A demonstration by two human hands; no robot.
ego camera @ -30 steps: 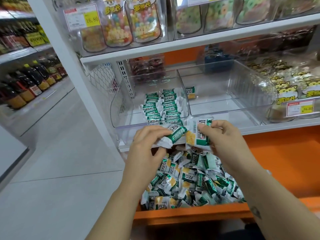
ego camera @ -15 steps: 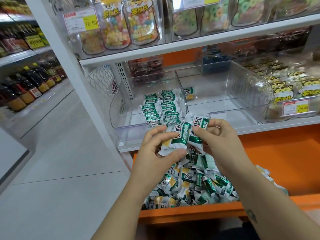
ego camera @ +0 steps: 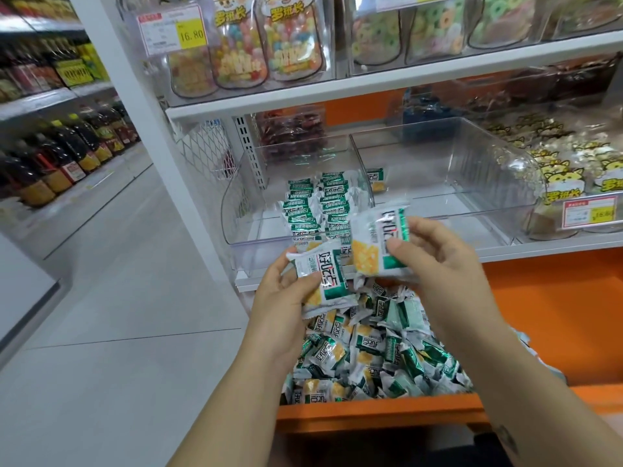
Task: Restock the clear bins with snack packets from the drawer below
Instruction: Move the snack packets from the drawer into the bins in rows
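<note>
- Head view: the left hand (ego camera: 286, 298) curls round one green-and-white snack packet (ego camera: 323, 274), thumb across its face.
- The right hand (ego camera: 435, 261) pinches a second packet (ego camera: 377, 244) just beside the first, in front of the left clear bin (ego camera: 242, 210).
- Both hover over the orange drawer (ego camera: 371, 409), which is heaped with loose packets (ego camera: 371, 358).
- A second ago the two packets were edge-on; now they're turned face up.

Snack packets (ego camera: 377, 358) white, green band, yellow patch. Drawer (ego camera: 377, 411) orange. Bins (ego camera: 451, 170) clear. Price tag (ego camera: 191, 35) yellow. Shelf (ego camera: 387, 85) white. Bottles (ego camera: 60, 156) dark, yellow labels.
</note>
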